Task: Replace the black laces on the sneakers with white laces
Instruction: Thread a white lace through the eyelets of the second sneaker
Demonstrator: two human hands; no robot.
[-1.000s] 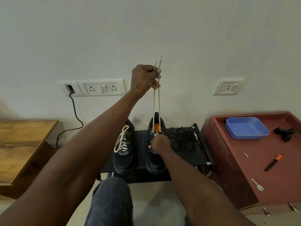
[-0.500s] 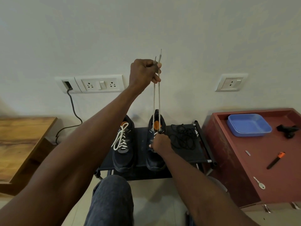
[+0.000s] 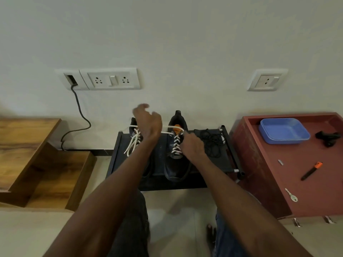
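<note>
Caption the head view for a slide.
Both hands at white-laced sneakers on a black rack.

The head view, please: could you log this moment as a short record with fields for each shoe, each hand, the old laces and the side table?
left shoe: left sneaker on black rack, white lace in, loose ends
right shoe: right sneaker, white lace crossed up the eyelets
left hand: left hand blurred above the shoes, fingers loose; grip unclear
right hand: right hand at right sneaker's lacing; grip hidden
old laces: black laces heaped on rack
side table: red table with blue tray, key, orange-tipped tool
</note>
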